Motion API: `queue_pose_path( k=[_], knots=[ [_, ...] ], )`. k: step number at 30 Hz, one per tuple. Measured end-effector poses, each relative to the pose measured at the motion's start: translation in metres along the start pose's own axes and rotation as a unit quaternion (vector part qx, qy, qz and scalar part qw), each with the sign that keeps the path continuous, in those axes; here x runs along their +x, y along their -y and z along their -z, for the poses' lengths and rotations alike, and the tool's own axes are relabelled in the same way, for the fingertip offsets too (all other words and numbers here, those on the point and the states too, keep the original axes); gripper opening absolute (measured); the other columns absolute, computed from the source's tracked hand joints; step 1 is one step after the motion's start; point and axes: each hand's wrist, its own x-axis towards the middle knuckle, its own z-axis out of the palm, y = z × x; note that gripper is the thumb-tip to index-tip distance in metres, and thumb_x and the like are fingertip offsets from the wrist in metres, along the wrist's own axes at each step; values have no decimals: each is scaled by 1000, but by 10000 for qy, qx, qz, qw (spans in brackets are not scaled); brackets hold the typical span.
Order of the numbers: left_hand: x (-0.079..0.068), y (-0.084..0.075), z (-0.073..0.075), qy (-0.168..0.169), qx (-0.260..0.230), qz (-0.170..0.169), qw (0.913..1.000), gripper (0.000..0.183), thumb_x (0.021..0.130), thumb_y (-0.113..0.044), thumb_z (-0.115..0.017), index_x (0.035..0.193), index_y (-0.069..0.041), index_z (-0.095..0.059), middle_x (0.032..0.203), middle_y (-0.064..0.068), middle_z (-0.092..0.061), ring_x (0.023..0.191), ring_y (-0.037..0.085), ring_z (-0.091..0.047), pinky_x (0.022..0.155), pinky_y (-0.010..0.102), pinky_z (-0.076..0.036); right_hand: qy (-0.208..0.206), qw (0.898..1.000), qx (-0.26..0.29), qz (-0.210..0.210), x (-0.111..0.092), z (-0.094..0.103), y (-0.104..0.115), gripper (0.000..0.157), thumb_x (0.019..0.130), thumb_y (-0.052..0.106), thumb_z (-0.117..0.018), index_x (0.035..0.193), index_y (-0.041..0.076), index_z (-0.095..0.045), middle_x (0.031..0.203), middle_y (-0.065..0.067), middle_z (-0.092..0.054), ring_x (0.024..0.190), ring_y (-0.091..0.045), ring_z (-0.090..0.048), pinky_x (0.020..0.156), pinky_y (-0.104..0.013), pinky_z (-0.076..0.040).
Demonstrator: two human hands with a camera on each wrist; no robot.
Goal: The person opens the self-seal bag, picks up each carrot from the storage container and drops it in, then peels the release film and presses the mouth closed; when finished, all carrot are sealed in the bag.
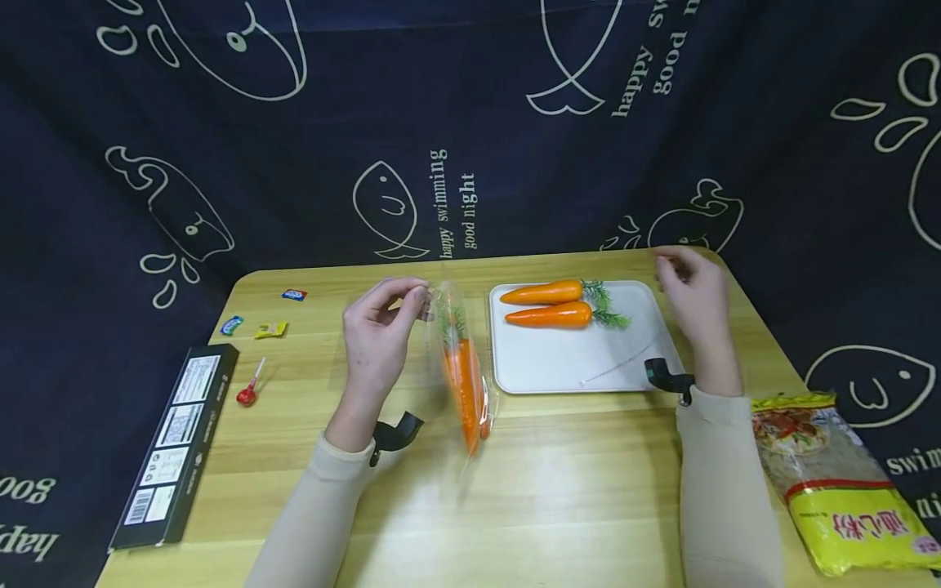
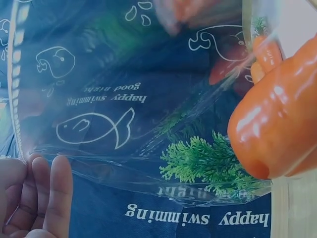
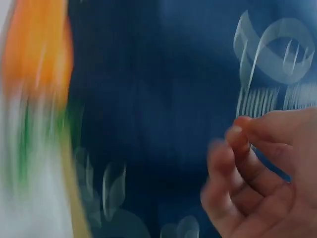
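Note:
In the head view my left hand (image 1: 378, 331) pinches the top edge of a clear plastic bag (image 2: 99, 163), which hangs upright over the table. Orange carrots (image 1: 465, 384) with green tops lie inside it, tips down. My right hand (image 1: 694, 290) is raised over the far right edge of a white tray (image 1: 544, 363), away from the bag. Its thumb and forefinger tips meet in the right wrist view; whether something thin is between them is unclear. Two more carrots (image 1: 547, 316) lie side by side on the tray. A thin pale strip (image 1: 621, 364) shows against the tray below my right hand.
At the left are a black box (image 1: 176, 441), a red lollipop (image 1: 247, 396) and several small wrapped candies (image 1: 271, 329). A yellow-and-clear food packet (image 1: 838, 490) lies at the right edge of the wooden table (image 1: 573, 490). Dark patterned cloth (image 1: 294, 163) hangs behind.

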Motion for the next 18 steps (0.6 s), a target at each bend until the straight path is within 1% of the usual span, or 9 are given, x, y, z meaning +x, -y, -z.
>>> queue_pose_path(
  k=[2,3,6,9,10,12,14,16,18],
  knots=[
    [0,-2,-1,-11,-27,-7,10000,14,93,-12,-70,101,-1,-74,91,11,-71,75,21,-67,73,32,-62,703,9927,980,93,-6,-23,32,30,102,28,-55,123,11,-68,94,-9,-68,80,-16,-65,69,-20,-52],
    [-1,-3,-1,-8,-27,-9,10000,15,93,-12,-71,101,-1,-74,91,11,-71,75,20,-67,73,32,-62,1206,9823,1429,81,-10,-37,46,32,103,28,-55,128,11,-65,103,-11,-70,90,-20,-68,76,-23,-56],
    [-2,-7,-2,61,-161,-35,9998,15,92,-10,-71,101,1,-74,91,12,-71,74,21,-67,73,33,-62,2758,9270,2529,-242,-22,-86,75,43,105,28,-51,144,10,-50,132,-16,-63,117,-29,-64,101,-41,-54],
    [-4,-11,-4,192,-331,-51,9993,14,92,-7,-69,101,4,-72,91,14,-70,73,22,-68,72,34,-62,3748,8593,3352,-935,-32,-129,88,48,108,23,-44,152,6,-37,147,-20,-50,131,-32,-54,113,-50,-42],
    [-5,-11,-4,227,-388,-33,9990,13,93,-5,-69,101,4,-72,91,13,-70,72,22,-68,71,34,-62,3936,8349,3651,-1210,-35,-140,90,48,108,21,-42,153,3,-34,150,-21,-46,133,-31,-52,115,-50,-40],
    [-6,-12,-5,269,-439,6,9987,13,93,-5,-68,101,4,-71,91,10,-70,71,22,-69,71,35,-62,4102,7986,4123,-1548,-39,-157,92,48,109,18,-39,152,-1,-33,151,-21,-44,131,-26,-53,115,-44,-41],
    [-6,-13,-5,271,-483,41,9985,13,93,-5,-68,101,5,-71,91,7,-71,72,21,-69,72,35,-62,4088,7724,4539,-1742,-41,-165,92,47,108,15,-39,151,-5,-34,150,-21,-44,123,-20,-57,110,-38,-45],
    [-6,-14,-5,232,-579,72,9980,13,93,-3,-68,101,6,-70,90,4,-71,72,20,-68,73,35,-62,4014,7604,4796,-1750,-43,-167,90,48,107,14,-42,148,-9,-35,149,-19,-46,114,-15,-61,101,-33,-50],
    [-5,-14,-4,155,-686,90,9975,14,93,-3,-68,101,8,-69,89,4,-70,72,19,-67,73,37,-62,3837,7622,4923,-1719,-42,-163,86,47,105,14,-48,145,-9,-40,143,-14,-52,105,-12,-64,93,-29,-54]
  ],
)
